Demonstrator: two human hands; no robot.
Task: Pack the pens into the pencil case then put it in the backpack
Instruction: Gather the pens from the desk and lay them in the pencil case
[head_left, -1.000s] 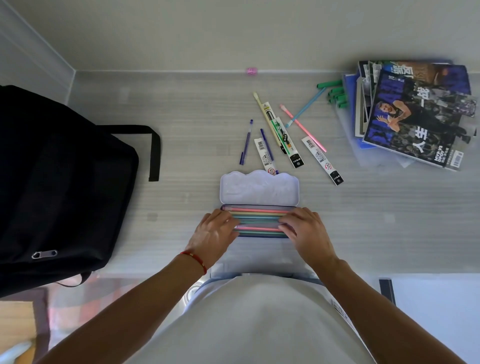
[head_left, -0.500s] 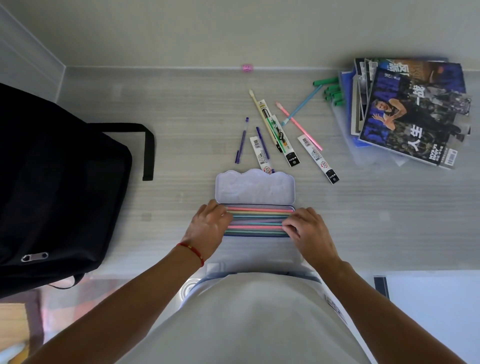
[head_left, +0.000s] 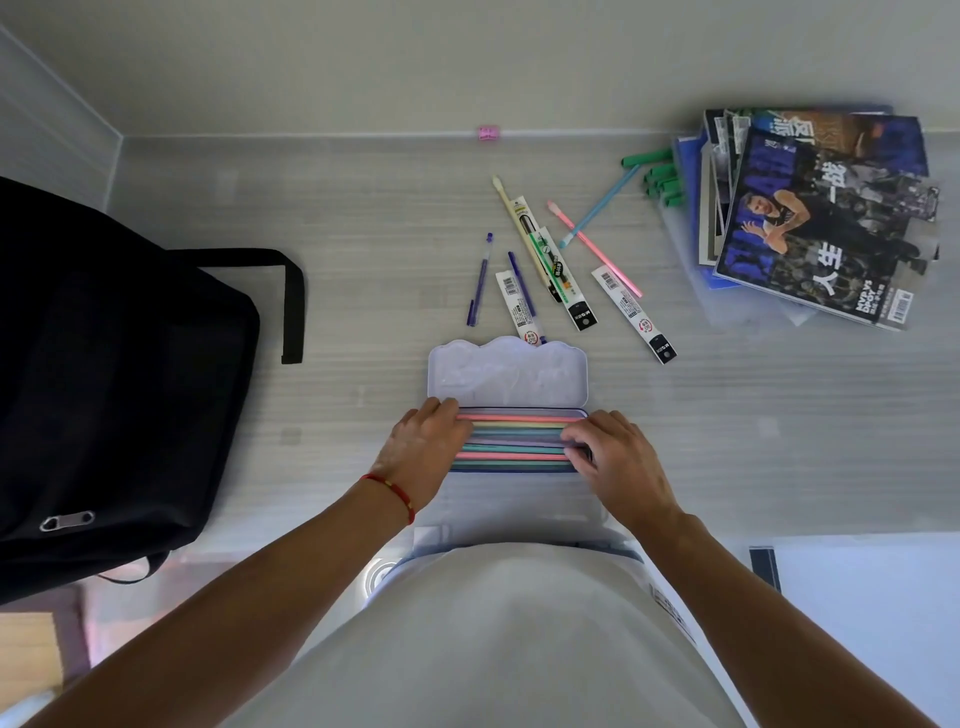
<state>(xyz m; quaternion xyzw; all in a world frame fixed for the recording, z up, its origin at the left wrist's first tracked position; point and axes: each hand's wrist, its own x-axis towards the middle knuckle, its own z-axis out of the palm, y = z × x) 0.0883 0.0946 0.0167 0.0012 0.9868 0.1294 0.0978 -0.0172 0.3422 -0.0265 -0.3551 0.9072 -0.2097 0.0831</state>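
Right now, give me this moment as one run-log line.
stage: packing pens | pencil case: open, pens inside | left hand, right hand: resting on case ends | loose pens: on desk | backpack: left

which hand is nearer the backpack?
Left. The left hand rests on the pencil case's left end, the side facing the backpack; the right hand is on the case's far end.
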